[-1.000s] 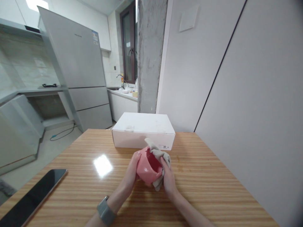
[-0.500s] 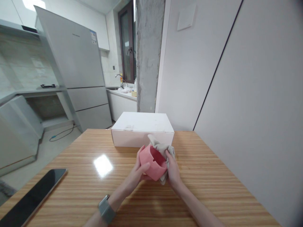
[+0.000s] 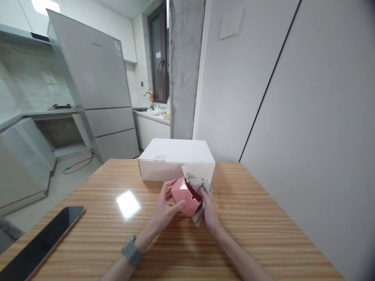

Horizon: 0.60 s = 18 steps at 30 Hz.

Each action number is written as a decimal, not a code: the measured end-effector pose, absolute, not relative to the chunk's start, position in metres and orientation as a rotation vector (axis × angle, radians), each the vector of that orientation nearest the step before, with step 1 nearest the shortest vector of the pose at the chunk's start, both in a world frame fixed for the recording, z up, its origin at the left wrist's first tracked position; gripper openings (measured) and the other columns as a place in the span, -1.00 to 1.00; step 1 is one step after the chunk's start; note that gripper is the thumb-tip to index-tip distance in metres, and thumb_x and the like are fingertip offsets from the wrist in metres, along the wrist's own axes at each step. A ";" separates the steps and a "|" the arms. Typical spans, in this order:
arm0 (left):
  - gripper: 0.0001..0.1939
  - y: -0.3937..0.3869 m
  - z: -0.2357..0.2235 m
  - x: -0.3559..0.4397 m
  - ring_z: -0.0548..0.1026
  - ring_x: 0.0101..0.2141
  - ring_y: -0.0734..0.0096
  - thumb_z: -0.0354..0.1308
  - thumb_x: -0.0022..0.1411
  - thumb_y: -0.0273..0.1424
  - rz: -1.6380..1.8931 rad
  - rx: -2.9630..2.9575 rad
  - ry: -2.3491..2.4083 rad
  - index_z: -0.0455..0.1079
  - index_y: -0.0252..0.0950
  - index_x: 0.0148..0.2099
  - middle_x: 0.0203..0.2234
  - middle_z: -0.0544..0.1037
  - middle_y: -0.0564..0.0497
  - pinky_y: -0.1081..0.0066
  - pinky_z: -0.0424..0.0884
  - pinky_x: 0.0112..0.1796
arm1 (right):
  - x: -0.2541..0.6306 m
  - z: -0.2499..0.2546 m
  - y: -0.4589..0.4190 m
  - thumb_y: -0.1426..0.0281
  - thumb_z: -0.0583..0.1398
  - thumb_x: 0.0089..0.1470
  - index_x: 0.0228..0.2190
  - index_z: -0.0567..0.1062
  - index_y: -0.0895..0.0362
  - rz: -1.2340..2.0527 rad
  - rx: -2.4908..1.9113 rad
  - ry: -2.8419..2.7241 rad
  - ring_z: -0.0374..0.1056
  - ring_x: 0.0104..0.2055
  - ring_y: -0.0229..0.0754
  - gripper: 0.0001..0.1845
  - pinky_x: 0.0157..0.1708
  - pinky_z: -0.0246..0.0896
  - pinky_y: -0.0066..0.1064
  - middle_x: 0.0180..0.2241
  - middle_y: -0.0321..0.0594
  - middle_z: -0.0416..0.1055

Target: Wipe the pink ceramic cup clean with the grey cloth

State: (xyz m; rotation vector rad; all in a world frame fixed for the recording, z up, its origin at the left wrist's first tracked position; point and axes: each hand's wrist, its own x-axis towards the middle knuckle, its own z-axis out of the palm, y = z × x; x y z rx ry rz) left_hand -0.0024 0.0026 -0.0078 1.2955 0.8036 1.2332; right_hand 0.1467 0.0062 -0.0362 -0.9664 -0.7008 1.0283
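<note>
A glossy pink faceted ashtray-like bowl [image 3: 184,198], with small notches in its rim, is held above the table, tilted so its opening faces right. My left hand [image 3: 166,207] grips its outer left side, thumb in front and fingers behind. A grey cloth [image 3: 198,183] is bunched in my right hand [image 3: 211,210], which presses it against the bowl's rim and opening. Part of the cloth hangs below the bowl. The right fingers are mostly hidden behind the cloth. A watch with a grey band [image 3: 133,251] is on my left wrist.
A closed white box [image 3: 175,150] stands on the wooden table [image 3: 258,234] just beyond my hands. A black phone [image 3: 43,242] lies at the left edge. Behind are a fridge [image 3: 93,74], a sink counter and a concrete pillar [image 3: 186,70]; a white wall rises at right.
The bowl has turned so that more of its outer side shows and less of its opening. The cloth and my right hand have shifted slightly left with it.
</note>
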 end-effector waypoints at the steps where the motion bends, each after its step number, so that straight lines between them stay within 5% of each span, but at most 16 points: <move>1: -0.30 0.001 -0.008 -0.001 0.45 -0.08 0.15 0.35 -0.05 -0.32 1.270 1.311 0.805 0.14 -0.20 0.11 0.00 0.40 -0.16 0.33 0.47 -0.22 | 0.145 -0.037 0.005 0.11 0.24 -0.05 -0.18 0.53 0.05 1.013 -0.982 -0.702 0.28 0.08 -0.11 -0.59 0.11 0.06 -0.26 -0.08 -0.25 0.48; 8: 0.00 -0.006 -0.011 0.012 0.46 -0.06 0.12 0.40 -0.12 -0.42 1.198 1.148 0.679 -0.07 -0.05 0.28 0.13 0.29 -0.17 0.22 0.47 -0.13 | 0.142 -0.038 0.000 0.11 0.23 -0.04 -0.22 0.55 0.07 0.924 -1.052 -0.708 0.30 0.05 -0.09 -0.61 0.09 0.09 -0.27 -0.10 -0.22 0.48; 13: -0.25 0.005 -0.014 0.010 0.41 0.00 0.10 0.27 0.08 -0.27 1.204 0.891 0.636 0.05 -0.09 0.27 0.23 0.16 -0.13 0.28 0.50 -0.20 | 0.145 -0.027 0.002 0.10 0.22 -0.05 -0.27 0.56 0.08 0.895 -1.014 -0.718 0.34 0.00 -0.06 -0.62 0.01 0.17 -0.28 -0.18 -0.22 0.52; 18: -0.18 0.009 -0.015 -0.001 0.49 -0.12 0.13 0.34 0.00 -0.34 1.014 0.865 0.592 0.07 -0.14 0.27 0.15 0.27 -0.22 0.33 0.52 -0.30 | 0.145 -0.024 -0.001 0.10 0.26 -0.12 -0.21 0.54 0.12 0.910 -0.961 -0.748 0.34 0.01 -0.02 -0.54 0.00 0.19 -0.25 -0.17 -0.17 0.52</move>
